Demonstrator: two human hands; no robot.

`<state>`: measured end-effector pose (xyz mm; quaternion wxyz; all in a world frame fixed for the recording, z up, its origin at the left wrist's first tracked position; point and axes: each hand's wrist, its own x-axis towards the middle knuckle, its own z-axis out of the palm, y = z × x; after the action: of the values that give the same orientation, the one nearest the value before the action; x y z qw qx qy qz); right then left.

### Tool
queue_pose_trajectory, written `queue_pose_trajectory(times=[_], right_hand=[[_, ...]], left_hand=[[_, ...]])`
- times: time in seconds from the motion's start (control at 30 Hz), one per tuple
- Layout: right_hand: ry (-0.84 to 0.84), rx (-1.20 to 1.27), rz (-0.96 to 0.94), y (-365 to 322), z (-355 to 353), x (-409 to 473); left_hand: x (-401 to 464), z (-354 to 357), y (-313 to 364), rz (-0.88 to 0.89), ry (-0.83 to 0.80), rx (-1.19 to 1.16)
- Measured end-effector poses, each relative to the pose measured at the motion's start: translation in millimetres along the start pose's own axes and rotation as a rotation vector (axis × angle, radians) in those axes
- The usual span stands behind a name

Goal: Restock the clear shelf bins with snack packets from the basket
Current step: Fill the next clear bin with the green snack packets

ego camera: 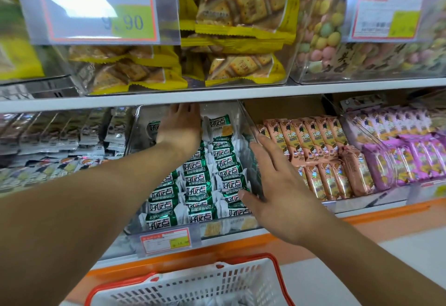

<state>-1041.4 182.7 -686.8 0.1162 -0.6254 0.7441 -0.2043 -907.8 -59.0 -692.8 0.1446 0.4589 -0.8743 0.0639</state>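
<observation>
Progress: I judge the clear bin (243,117) close to full; green-and-white snack packets (212,175) lie in rows from its front lip to just short of the back, where my left fingers reach.
Left hand (179,129): deep in the bin under the upper shelf edge, fingers (185,109) straight, pressing the rear packets; it grips nothing I can see.
Right hand (277,185): flat against the bin's right wall, fingers (263,146) spread and relaxed, thumb touching the front-right packets; it holds nothing.
Basket (241,281): white with red rim, below both wrists; I cannot tell whether any packets remain in it.
Left to do: I judge tidying the rows, then checking the basket for more stock.
Packet writing: bold Chinese characters on the green bands; I cannot make out a brand beyond that.
Price tag above the left fingers (96,7): reads 9.90.
Bin's own tag (166,239): too blurred to read.
Beyond the right fingers: pink packets (313,141), their lettering too small to read.
</observation>
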Motion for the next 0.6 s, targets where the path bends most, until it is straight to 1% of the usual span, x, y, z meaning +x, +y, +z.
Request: queue_pose_trajectory(times=[0.17,0.2,0.27,0.37,0.4,0.47,0.53,0.57,0.6], right_hand=[[-0.037,-0.007,0.018,-1,-3,1],[-0.045,-0.01,0.025,-2,-4,1],[-0.046,-0.029,0.026,-4,-6,-2],[-0.023,-0.08,0.01,-9,-8,-12],[0.01,-0.122,-0.008,-12,-8,-16],[0.14,-0.249,-0.103,-23,-5,-29],[0.249,-0.295,-0.241,-39,4,-45],[0.246,-0.277,-0.306,-48,12,-53],[0.193,-0.244,-0.363,-59,22,-64]], left_hand=[[-28,-19,3,0.108,0.074,-0.028],[-37,-28,5,0.113,0.065,-0.036],[-58,-47,11,0.108,-0.009,-0.095],[-100,-73,15,0.125,-0.103,-0.279],[-118,-81,15,0.14,-0.124,-0.344],[-160,-97,13,0.17,-0.161,-0.462],[-210,-107,7,0.192,-0.225,-0.599],[-235,-106,1,0.195,-0.263,-0.661],[-261,-98,-8,0.172,-0.314,-0.688]])
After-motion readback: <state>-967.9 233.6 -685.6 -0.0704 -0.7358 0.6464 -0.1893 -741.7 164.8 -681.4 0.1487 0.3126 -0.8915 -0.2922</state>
